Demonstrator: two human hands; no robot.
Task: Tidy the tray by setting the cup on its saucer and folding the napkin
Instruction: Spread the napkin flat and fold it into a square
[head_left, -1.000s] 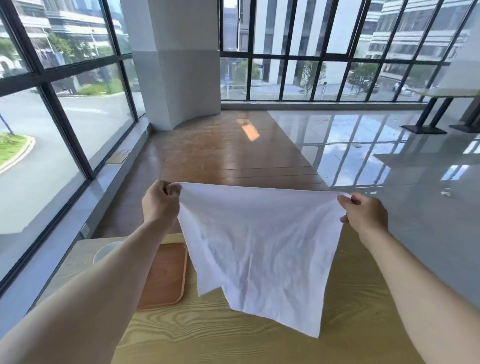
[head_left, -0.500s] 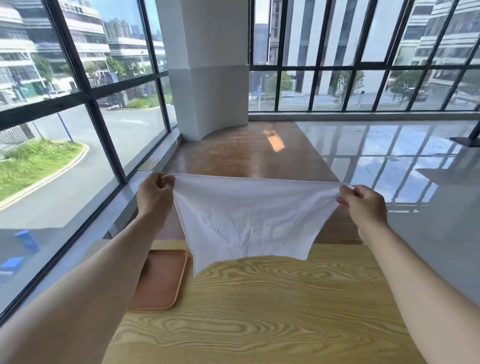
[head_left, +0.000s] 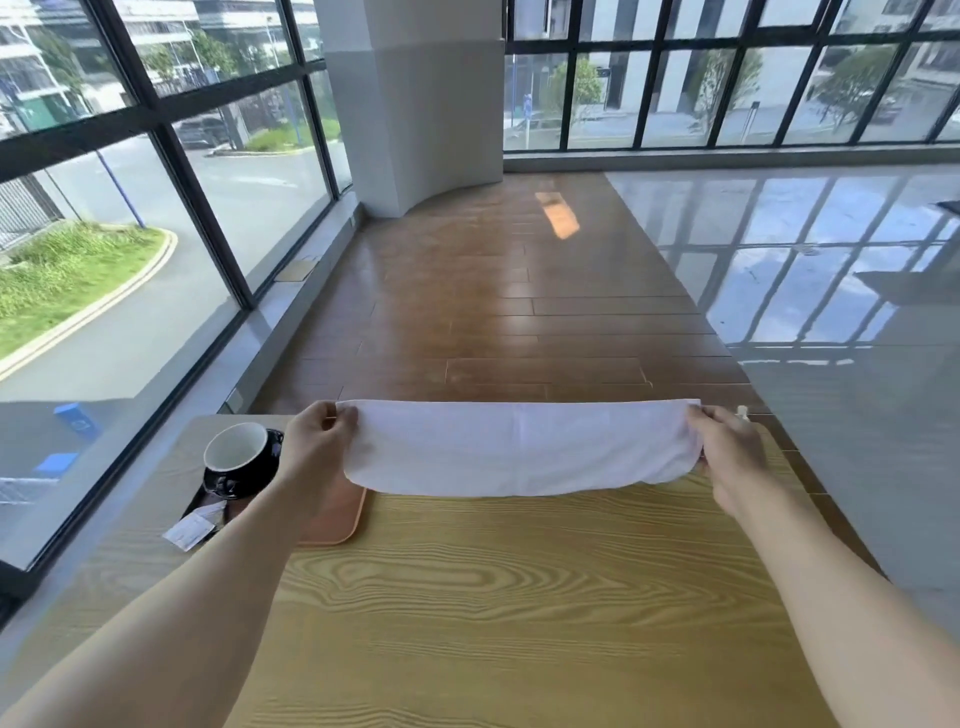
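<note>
A white cloth napkin (head_left: 519, 448) is stretched between my hands as a long folded band, low over the far part of the wooden table (head_left: 519, 597). My left hand (head_left: 318, 435) pinches its left end and my right hand (head_left: 727, 447) pinches its right end. To the left, a black cup with a white inside (head_left: 240, 453) stands on a black saucer (head_left: 221, 487) at the far left of the orange tray (head_left: 337, 522). My left forearm hides much of the tray.
A small white paper packet (head_left: 193, 526) lies at the tray's left near corner. Tall windows run along the left, close to the table's left edge. Wooden and glossy floor lies beyond the table's far edge.
The napkin hung down as an open sheet; now it is a short folded band, lowered toward the table. The view tipped down, showing the cup and saucer.
</note>
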